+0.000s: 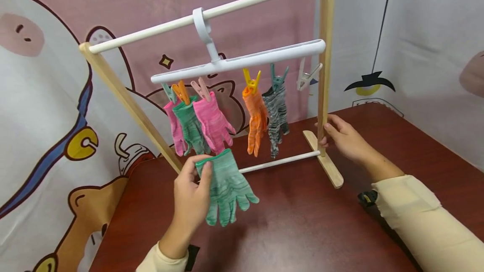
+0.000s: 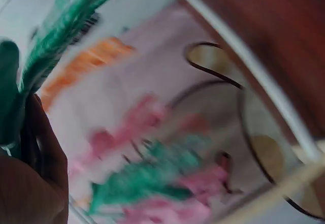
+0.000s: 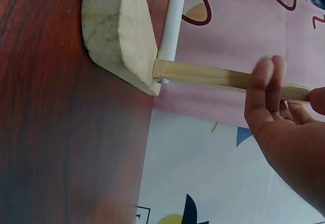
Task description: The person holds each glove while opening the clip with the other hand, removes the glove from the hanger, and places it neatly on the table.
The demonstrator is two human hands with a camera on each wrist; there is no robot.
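Note:
My left hand (image 1: 193,192) pinches a green glove (image 1: 230,188) by its cuff, with the fingers of the glove hanging down over the table. Around the right wooden post (image 1: 325,74) of the drying rack, low down, curl the fingers of my right hand (image 1: 345,139). The right wrist view shows that hand (image 3: 284,117) on the post above the foot. From a white hanger (image 1: 242,62) hang clipped gloves: a pink glove (image 1: 213,123), another green glove (image 1: 189,123), a second pink one behind, an orange glove (image 1: 256,119) and a black-and-grey glove (image 1: 277,114).
An unused white clothespin (image 1: 307,77) hangs at the hanger's right end. The rack's foot (image 1: 327,165) stands on the dark red table (image 1: 295,230), joined to the lower white rod (image 1: 280,163). A printed cloth (image 1: 264,20) hangs behind. A small black object (image 1: 367,197) lies near my right sleeve.

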